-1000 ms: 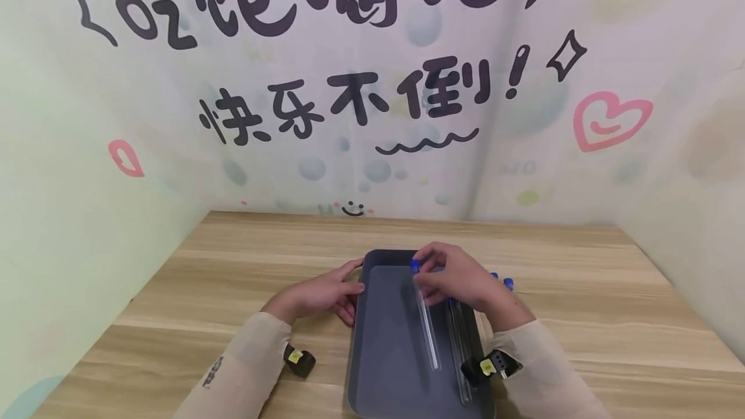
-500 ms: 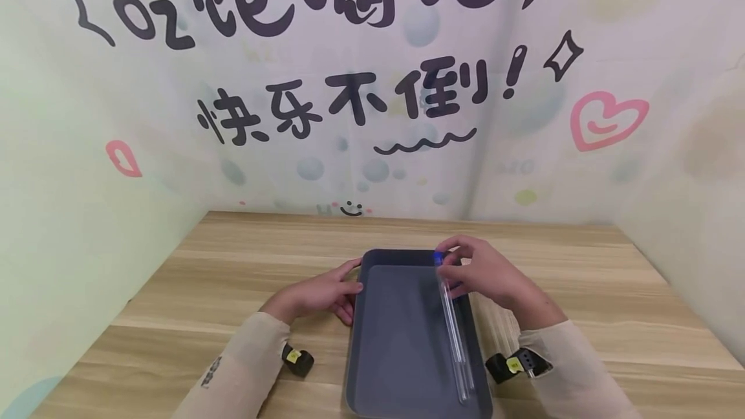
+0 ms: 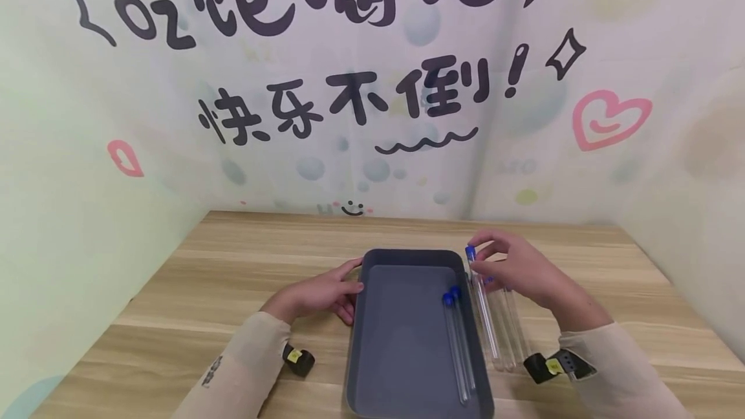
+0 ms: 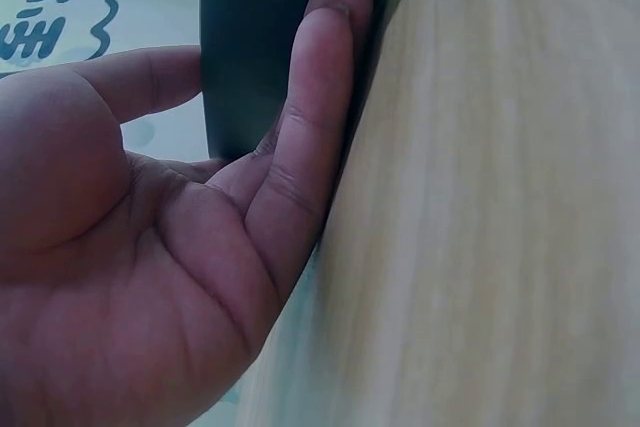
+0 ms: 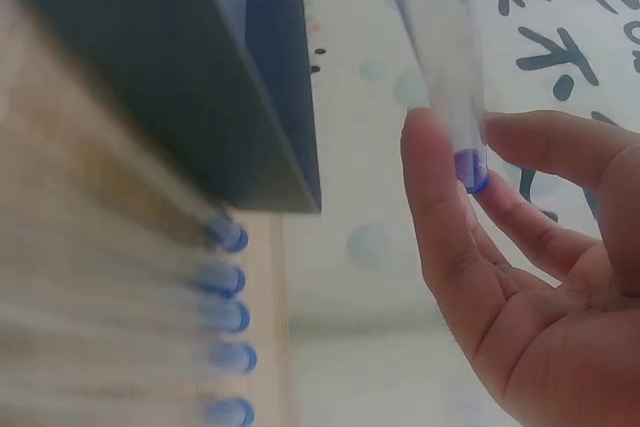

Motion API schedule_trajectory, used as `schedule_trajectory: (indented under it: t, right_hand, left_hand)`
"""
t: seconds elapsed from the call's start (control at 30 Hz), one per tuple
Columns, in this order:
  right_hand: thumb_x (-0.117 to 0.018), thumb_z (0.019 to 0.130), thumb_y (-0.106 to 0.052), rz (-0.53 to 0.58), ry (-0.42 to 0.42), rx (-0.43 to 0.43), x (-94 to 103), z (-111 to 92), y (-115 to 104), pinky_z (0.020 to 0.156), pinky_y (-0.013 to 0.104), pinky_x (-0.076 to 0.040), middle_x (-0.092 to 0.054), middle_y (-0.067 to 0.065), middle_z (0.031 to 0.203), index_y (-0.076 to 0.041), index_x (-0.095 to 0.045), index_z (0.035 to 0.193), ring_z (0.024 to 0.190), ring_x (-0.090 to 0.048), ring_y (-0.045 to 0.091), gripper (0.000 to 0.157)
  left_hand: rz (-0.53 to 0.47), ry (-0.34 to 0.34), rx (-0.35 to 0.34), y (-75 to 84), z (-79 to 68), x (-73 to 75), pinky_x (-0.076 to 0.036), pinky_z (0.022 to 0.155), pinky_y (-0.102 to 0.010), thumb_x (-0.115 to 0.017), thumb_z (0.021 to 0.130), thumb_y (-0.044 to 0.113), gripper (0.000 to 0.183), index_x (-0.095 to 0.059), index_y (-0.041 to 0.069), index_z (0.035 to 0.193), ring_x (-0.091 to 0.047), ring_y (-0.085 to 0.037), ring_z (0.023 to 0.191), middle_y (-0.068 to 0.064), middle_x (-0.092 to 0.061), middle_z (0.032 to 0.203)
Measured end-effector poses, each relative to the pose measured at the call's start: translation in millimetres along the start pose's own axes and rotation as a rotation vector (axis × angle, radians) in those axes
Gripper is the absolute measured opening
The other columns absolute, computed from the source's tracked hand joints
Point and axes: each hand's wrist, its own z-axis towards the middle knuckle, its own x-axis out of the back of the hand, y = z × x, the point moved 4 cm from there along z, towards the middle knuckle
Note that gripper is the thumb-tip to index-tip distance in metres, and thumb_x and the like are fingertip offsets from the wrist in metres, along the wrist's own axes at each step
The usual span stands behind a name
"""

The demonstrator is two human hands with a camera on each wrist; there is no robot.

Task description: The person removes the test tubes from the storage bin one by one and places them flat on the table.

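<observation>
My right hand [image 3: 520, 270] pinches a clear test tube [image 3: 485, 315] near its blue cap, just outside the tray's right wall. In the right wrist view, thumb and fingers meet around the capped end of that test tube [image 5: 450, 67]. My left hand [image 3: 317, 294] touches the left side of the dark grey tray [image 3: 356, 341]. The left wrist view has its nearly straight fingers [image 4: 310, 137] lying against the tray's outer wall [image 4: 250, 57]. Two more blue-capped test tubes [image 3: 458, 354] lie side by side inside the tray, along its right side.
Several capped test tubes lie on the table right of the tray, partly behind the right hand; their blue caps [image 5: 228, 317] form a row in the right wrist view. A wooden table [image 3: 250, 244] runs back to a printed cloth backdrop [image 3: 291, 173].
My right hand has carried the test tube rightward, from above the tray's middle across its right wall to the outside. The left hand and tray have stayed in place.
</observation>
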Motion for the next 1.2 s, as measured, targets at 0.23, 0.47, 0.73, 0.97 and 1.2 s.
schedule_trajectory:
  t: [0.23, 0.47, 0.73, 0.97, 1.2]
  right_hand:
    - [-0.068, 0.095, -0.012, 0.004, 0.015, 0.005, 15.4, -8.7, 18.2, 0.072, 0.04, -0.063, -0.058, 0.024, 0.111, 0.0, -0.048, 0.132, 0.082, -0.07, 0.029, 0.044]
    - [-0.067, 0.095, -0.013, -0.014, 0.031, -0.005, 26.9, -13.9, 34.8, 0.072, 0.039, -0.063, -0.058, 0.025, 0.113, 0.002, -0.047, 0.134, 0.083, -0.07, 0.028, 0.046]
    - [-0.067, 0.095, -0.013, -0.012, 0.043, -0.05, 33.0, -19.2, 49.1, 0.072, 0.039, -0.063, -0.057, 0.026, 0.115, 0.004, -0.046, 0.135, 0.084, -0.071, 0.029, 0.048]
    - [-0.066, 0.096, -0.012, -0.012, 0.047, -0.068, 40.5, -20.2, 62.4, 0.073, 0.039, -0.063, -0.058, 0.027, 0.116, 0.005, -0.045, 0.136, 0.084, -0.07, 0.027, 0.048]
    - [-0.064, 0.096, -0.009, 0.01, 0.052, -0.111, 46.3, -19.8, 76.6, 0.074, 0.039, -0.063, -0.057, 0.027, 0.115, 0.007, -0.044, 0.135, 0.082, -0.071, 0.026, 0.046]
  left_hand:
    - [0.006, 0.001, 0.007, 2.1, -0.5, -1.9, -0.061, 0.073, -0.035, -0.044, 0.107, 0.022, 0.066, -0.007, 0.025, 0.162, -0.064, -0.022, 0.077, -0.017, -0.062, 0.101]
    - [-0.003, 0.004, 0.01, 0.7, -0.4, -1.3, -0.061, 0.073, -0.036, -0.044, 0.107, 0.022, 0.066, -0.008, 0.026, 0.162, -0.064, -0.022, 0.077, -0.017, -0.061, 0.1]
    - [-0.012, 0.011, 0.021, -1.2, 2.5, -0.2, -0.061, 0.073, -0.036, -0.045, 0.106, 0.022, 0.066, -0.009, 0.028, 0.162, -0.065, -0.022, 0.076, -0.017, -0.062, 0.102]
    - [-0.012, 0.006, 0.022, -0.4, 1.4, -1.1, -0.061, 0.074, -0.036, -0.045, 0.107, 0.022, 0.067, -0.008, 0.028, 0.162, -0.065, -0.023, 0.078, -0.017, -0.061, 0.099]
    - [-0.011, -0.003, 0.016, 0.4, 1.4, -1.6, -0.061, 0.074, -0.036, -0.044, 0.107, 0.021, 0.066, -0.008, 0.027, 0.162, -0.065, -0.023, 0.077, -0.016, -0.062, 0.096]
